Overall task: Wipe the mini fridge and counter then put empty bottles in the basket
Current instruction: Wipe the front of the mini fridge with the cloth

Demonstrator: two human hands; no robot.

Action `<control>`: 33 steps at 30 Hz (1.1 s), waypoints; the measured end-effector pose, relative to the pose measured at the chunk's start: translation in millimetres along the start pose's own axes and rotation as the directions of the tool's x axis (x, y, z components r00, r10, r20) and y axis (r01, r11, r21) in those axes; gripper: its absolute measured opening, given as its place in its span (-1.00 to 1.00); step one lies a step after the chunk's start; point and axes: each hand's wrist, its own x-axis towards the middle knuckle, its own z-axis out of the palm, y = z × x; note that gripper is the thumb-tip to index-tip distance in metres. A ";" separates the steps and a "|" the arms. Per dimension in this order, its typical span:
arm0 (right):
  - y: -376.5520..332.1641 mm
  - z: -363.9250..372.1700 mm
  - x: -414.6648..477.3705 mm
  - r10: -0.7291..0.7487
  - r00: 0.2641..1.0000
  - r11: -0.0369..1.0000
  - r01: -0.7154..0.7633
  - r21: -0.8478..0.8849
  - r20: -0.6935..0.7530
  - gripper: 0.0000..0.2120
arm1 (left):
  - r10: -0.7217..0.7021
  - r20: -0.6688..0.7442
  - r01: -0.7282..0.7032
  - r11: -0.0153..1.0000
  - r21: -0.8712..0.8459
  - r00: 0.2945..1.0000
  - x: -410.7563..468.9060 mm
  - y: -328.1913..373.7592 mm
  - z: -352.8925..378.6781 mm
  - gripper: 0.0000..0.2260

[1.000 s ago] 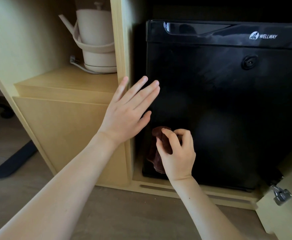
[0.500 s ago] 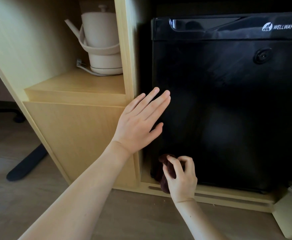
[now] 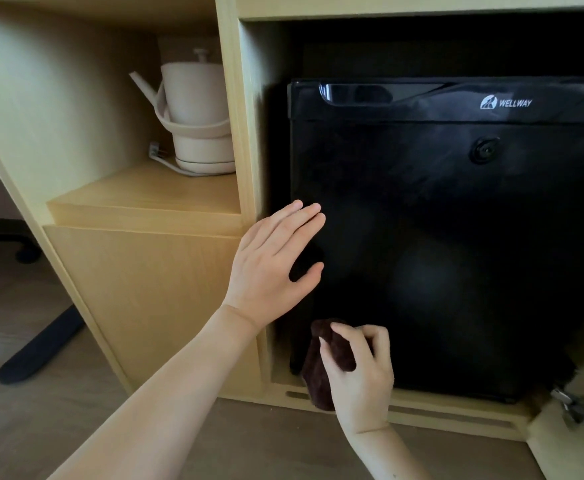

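Right hand point(image 3: 359, 372) is low in the frame, at abt 6 o'clock, fingers curled tight round a dark brown cloth point(image 3: 321, 372), thumb on top of the bunched upper end; rest of the cloth hangs below the fist down to the wood sill. Cloth sits against the bottom left corner of the black fridge point(image 3: 456, 254) door, at abt 7 o'clock of the door face. Left hand point(image 3: 273, 268) is above it, at 11 o'clock from the right hand, flat and spread, fingers straight & close together, thumb out to the side, holding nothing; fingertips lie over the door's left edge, palm in front of the wood upright between fridge bay and shelf. Can't tell if the palm actually presses on the door. Fridge stands in a light wood cabinet point(image 3: 152, 292), door shut, white logo at abt 1 o'clock of the door, round lock just below it. At 10 o'clock of the frame, on the shelf to the left of the upright, a cream kettle point(image 3: 197, 116) stands upright on its base w/ a white cord point(image 3: 166, 161) beside it. Metal hinge point(image 3: 572, 407) at 4 o'clock, bottom right. Dark chair leg point(image 3: 37, 348) on the floor at 8 o'clock.
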 end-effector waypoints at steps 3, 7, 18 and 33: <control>-24.3 -5.1 44.2 -0.036 0.997 0.995 0.042 0.091 -0.075 -0.77 | -0.037 -0.039 0.032 0.991 -0.127 0.999 8.7 5.7 -1.9 -0.48; -35.1 7.6 69.7 0.009 0.997 0.996 -0.003 0.086 -0.071 -0.73 | -0.131 -0.126 0.107 0.978 -0.181 0.983 24.2 10.3 -6.4 -0.48; 14.2 48.1 -22.4 -0.054 0.981 0.992 0.074 -0.106 0.188 -0.64 | -0.295 -0.072 0.245 0.888 -0.390 0.953 21.7 12.5 1.3 -0.40; -29.9 -11.4 47.6 0.005 0.990 0.987 0.017 0.159 -0.139 -0.76 | -0.530 0.134 0.515 0.683 -0.518 0.837 12.6 17.0 1.6 -0.33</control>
